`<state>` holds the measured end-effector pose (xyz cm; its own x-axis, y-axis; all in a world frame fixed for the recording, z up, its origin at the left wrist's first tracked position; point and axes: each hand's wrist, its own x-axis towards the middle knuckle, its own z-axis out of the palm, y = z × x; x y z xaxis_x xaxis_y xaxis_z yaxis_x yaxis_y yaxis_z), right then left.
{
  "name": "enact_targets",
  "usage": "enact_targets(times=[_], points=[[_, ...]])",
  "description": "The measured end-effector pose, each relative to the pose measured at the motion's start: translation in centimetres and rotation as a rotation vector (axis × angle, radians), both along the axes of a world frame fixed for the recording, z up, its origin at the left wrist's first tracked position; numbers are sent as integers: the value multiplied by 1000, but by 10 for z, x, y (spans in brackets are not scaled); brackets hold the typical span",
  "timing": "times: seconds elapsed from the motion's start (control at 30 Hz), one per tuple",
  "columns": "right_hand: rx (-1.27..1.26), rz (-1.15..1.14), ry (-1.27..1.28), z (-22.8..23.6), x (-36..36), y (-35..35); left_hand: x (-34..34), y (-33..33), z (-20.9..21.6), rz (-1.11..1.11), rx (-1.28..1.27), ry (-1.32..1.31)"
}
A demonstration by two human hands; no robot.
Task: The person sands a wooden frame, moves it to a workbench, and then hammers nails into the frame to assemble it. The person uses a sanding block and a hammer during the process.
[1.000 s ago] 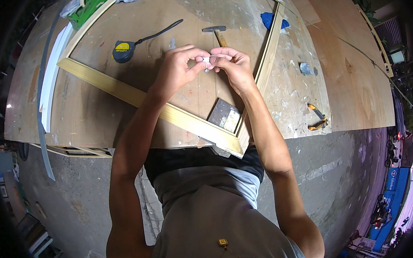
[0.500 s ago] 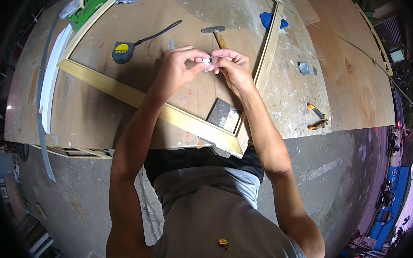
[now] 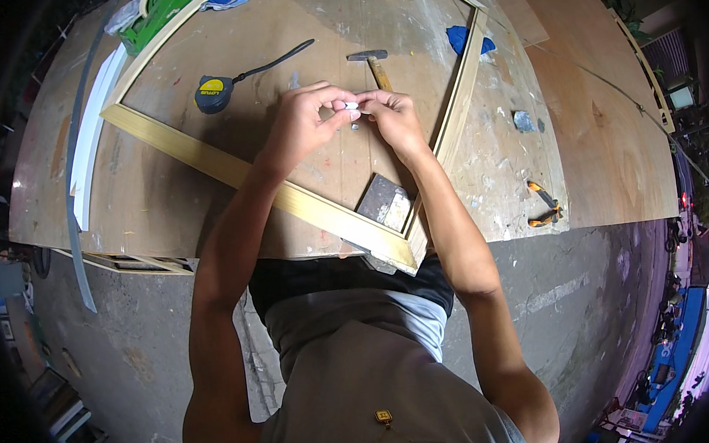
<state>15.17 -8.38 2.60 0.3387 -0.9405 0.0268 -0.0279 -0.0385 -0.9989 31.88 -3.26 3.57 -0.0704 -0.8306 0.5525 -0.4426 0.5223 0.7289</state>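
Observation:
Over the workbench, a small white piece (image 3: 351,105) is pinched between the fingertips of my left hand (image 3: 309,120). My right hand (image 3: 393,122) meets it from the other side, its thumb and fingers pressed together at the piece's right end. What the piece is, I cannot make out. Beneath both forearms lies a pale wooden frame (image 3: 180,155), its near corner pointing toward me. A hammer (image 3: 379,72) with a wooden handle rests just beyond my right hand. Left of my hands sits a black and yellow tape measure (image 3: 213,94) with a dark strap.
A dark metal block (image 3: 382,199) lies inside the frame's near corner. Orange-handled pliers (image 3: 545,203) and a small grey piece (image 3: 523,121) are on the right. A blue cloth (image 3: 482,45) touches the frame's right side. White strips (image 3: 94,140) and a green tool (image 3: 156,22) lie left.
My right hand has turned slightly and its fingers have drawn in closer to the white piece. My left hand stays nearly in place, still pinching.

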Motion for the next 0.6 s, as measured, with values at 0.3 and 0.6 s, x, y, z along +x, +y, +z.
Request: enact_targets(times=[0.3, 0.6], points=[[91, 125, -279, 10, -5, 9, -3, 2, 2, 18, -8, -25], [171, 152, -385, 14, -9, 12, -2, -2, -2, -12, -77, 32]])
